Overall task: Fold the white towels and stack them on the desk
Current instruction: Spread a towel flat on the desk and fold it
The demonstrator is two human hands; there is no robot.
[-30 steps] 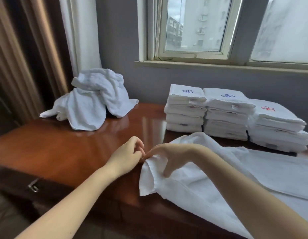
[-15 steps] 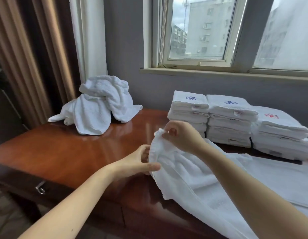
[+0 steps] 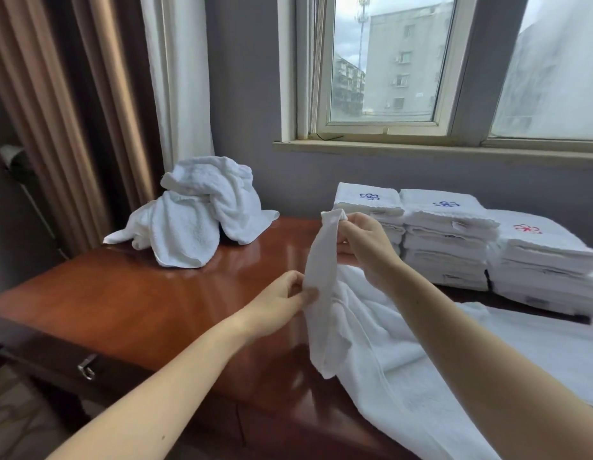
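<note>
A large white towel point(image 3: 404, 366) lies spread over the right part of the brown wooden desk point(image 3: 162, 303), its near edge hanging off the front. My right hand point(image 3: 364, 244) pinches one corner and holds it raised above the desk. My left hand point(image 3: 281, 303) pinches the same edge lower down, so the edge hangs almost upright between the two hands. Three stacks of folded white towels point(image 3: 454, 240) stand along the back right under the window, two with blue emblems and one with a red emblem.
A heap of crumpled white towels point(image 3: 195, 214) sits at the desk's back left corner. Curtains point(image 3: 89, 111) hang at the left, and a window point(image 3: 388, 68) is behind the desk. A metal drawer handle point(image 3: 86, 369) shows on the desk's front.
My right hand has lifted the towel corner off the desk and higher. My left hand, first beside the corner, has taken hold of the edge below it. The view has tilted up.
</note>
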